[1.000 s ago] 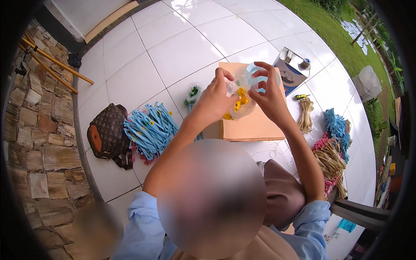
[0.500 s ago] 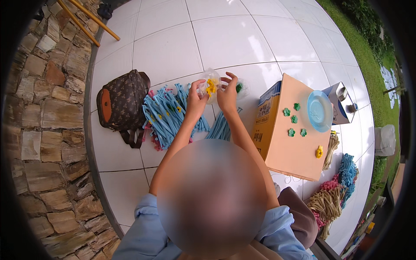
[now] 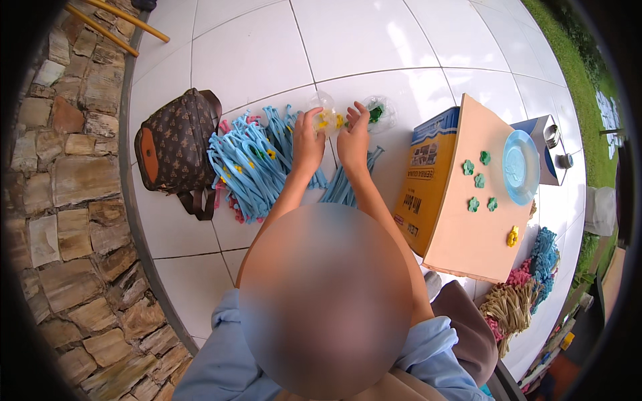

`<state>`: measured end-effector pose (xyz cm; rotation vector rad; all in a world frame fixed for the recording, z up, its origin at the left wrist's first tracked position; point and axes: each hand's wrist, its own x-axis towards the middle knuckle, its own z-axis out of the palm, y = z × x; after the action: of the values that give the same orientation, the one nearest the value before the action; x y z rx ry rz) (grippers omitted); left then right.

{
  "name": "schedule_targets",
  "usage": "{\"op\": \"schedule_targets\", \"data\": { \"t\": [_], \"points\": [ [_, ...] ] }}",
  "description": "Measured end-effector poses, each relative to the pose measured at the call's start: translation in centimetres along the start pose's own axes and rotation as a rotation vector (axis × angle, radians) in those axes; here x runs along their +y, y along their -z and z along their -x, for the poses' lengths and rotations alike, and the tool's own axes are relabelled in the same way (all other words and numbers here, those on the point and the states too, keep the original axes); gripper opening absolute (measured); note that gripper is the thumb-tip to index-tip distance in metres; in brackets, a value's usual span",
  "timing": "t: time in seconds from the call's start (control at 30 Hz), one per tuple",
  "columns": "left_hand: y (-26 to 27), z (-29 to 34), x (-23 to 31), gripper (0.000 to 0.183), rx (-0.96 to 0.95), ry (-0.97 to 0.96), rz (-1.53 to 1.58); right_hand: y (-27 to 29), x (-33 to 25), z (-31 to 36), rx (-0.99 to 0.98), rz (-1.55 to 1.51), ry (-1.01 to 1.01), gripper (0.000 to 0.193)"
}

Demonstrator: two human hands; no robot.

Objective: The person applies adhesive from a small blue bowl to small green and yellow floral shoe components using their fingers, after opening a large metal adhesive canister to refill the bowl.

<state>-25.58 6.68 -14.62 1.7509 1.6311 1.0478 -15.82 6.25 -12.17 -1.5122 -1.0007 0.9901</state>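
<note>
My left hand curls its fingers against the near left side of a clear plastic bag holding small yellow flower pieces. Its fingertips and thumb are at the plastic. At the bag's right side, my right hand has its fingers apart, the fingertips close to a yellow piece. I see nothing held in it. Just beyond those fingers, a second clear bag with green pieces rests on the tiles. Light-blue strips lie under my right wrist.
Left of my arms lies a large bundle of light-blue strips, beside a brown patterned backpack. A cardboard box at right carries green flowers, a yellow flower and a blue plate. Beige bundles lie behind it.
The view has shifted. The clear bag with yellow pieces sits lower between my hands, and my right hand's fingers have come in nearer the pieces.
</note>
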Motion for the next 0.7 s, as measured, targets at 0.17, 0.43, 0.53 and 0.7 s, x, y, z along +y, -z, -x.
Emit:
{"op": "schedule_targets", "data": {
  "t": [0.17,0.43,0.53,0.7],
  "points": [
    [1.7,-1.5,6.8,0.038,0.101,-0.159,-0.005,2.6,-7.1,0.6,-0.027,-0.205,-0.021,0.052],
    [5.0,-1.8,27.0,0.027,-0.254,-0.187,0.631,17.1,-21.7,3.7,-0.164,0.02,0.486,0.045],
    [2.5,-0.5,32.3,0.025,-0.409,-0.331,0.54,25.5,-24.7,5.7,-0.105,0.393,0.607,0.055],
    [-8.0,2.1,32.1,0.018,-0.501,-0.389,0.312,34.0,-18.7,4.4,0.156,0.505,0.38,0.041]
  ]
}}
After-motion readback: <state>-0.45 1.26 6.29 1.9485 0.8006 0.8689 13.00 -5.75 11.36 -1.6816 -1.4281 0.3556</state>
